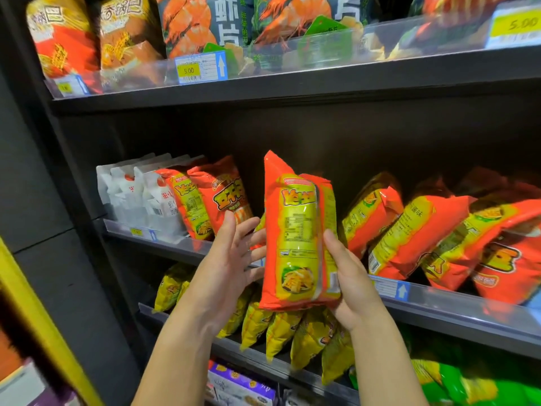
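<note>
One snack bag (295, 235) upright in right hand (354, 284).

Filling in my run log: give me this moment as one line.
right grip: holds snack bag upright | left grip: open, beside bag | shelf: gap behind bag

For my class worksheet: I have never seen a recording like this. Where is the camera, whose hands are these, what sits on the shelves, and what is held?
No machine here: a person wears a camera on the head, so you look along their arms at shop shelves. The right hand grips an orange-and-yellow snack bag, printed back toward us. The left hand is open beside it. On the middle shelf sit white packs and matching orange bags; yellow bags fill the shelf below.
</note>
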`<action>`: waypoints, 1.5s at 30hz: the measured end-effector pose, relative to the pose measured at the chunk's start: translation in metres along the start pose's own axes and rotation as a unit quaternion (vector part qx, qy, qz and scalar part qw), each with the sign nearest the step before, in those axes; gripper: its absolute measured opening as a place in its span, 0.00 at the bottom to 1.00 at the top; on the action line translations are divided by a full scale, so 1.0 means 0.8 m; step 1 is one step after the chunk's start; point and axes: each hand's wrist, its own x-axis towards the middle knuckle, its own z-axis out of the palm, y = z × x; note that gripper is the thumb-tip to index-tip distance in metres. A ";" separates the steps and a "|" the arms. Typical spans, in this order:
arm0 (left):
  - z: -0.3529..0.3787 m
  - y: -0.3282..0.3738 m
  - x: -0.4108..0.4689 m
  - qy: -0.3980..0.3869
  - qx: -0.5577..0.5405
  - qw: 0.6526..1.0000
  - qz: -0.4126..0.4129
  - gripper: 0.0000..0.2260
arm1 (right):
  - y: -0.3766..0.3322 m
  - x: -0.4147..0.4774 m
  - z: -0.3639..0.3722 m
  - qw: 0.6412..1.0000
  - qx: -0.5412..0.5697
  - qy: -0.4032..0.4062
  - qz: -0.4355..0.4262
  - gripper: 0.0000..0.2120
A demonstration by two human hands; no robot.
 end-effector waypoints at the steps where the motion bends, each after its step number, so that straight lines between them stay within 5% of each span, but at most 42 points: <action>1: 0.003 0.002 -0.003 -0.009 0.013 1.000 0.002 0.35 | -0.003 -0.002 0.005 0.999 -0.038 0.003 -0.012 0.26; 4: 0.013 0.001 -0.007 -0.037 0.056 0.998 0.000 0.27 | -0.008 -0.008 0.021 0.988 -0.149 0.009 -0.042 0.22; 8: 0.010 -0.008 0.002 0.001 0.105 0.994 -0.033 0.32 | -0.017 -0.019 0.030 0.986 -0.160 -0.009 -0.044 0.22; 11: 0.010 -0.010 -0.002 0.043 0.026 0.997 -0.059 0.21 | -0.025 -0.031 0.020 0.994 -0.100 -0.005 -0.040 0.29; 18: 0.009 -0.025 -0.009 0.058 -0.126 0.988 -0.063 0.24 | -0.025 -0.039 0.019 0.997 -0.055 0.000 -0.052 0.35; 26: 0.007 -0.024 -0.010 0.024 0.038 0.997 0.060 0.26 | -0.023 -0.046 0.019 0.977 -0.183 -0.072 -0.084 0.22; 32: -0.008 -0.030 -0.015 -0.017 0.141 0.978 0.150 0.30 | -0.020 -0.041 0.001 0.939 -0.301 -0.069 -0.149 0.26; 45: -0.027 -0.012 -0.024 -0.108 0.136 0.977 0.127 0.29 | -0.034 -0.033 -0.010 0.936 -0.306 -0.071 -0.160 0.24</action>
